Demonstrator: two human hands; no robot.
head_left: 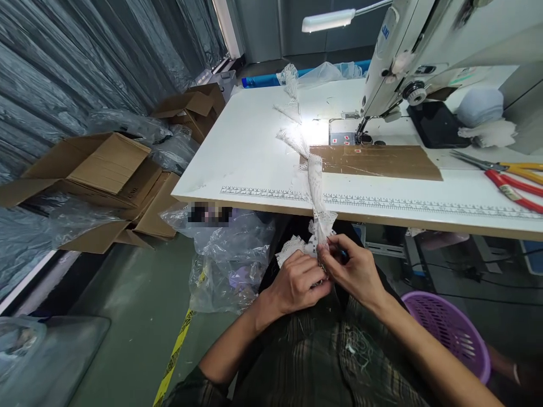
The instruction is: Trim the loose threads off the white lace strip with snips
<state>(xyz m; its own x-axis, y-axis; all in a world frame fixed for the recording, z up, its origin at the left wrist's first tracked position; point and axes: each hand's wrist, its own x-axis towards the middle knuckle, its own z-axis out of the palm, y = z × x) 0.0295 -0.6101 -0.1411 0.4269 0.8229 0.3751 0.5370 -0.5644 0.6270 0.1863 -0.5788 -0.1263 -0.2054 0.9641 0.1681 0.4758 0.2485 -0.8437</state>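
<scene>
A long strip of white lace [315, 182] runs over the sewing table and hangs past its front edge into my lap. My left hand [299, 282] is closed on the lace's lower end, with the fingers curled. Right beside it, my right hand [354, 268] pinches the same end between thumb and forefinger. The exact spot between the fingertips is partly hidden. Higher up, the strip crosses the left end of a brown cardboard piece [382, 163]. Its far end lies bunched on the white table [254, 135].
A sewing machine [394, 62] stands at the right under a lit lamp [328, 21]. Red-handled scissors [509, 183] and a black tray [435, 125] lie right of it. Cardboard boxes [108, 164] and plastic bags [229, 249] sit at the left. A purple basket [449, 328] is below right.
</scene>
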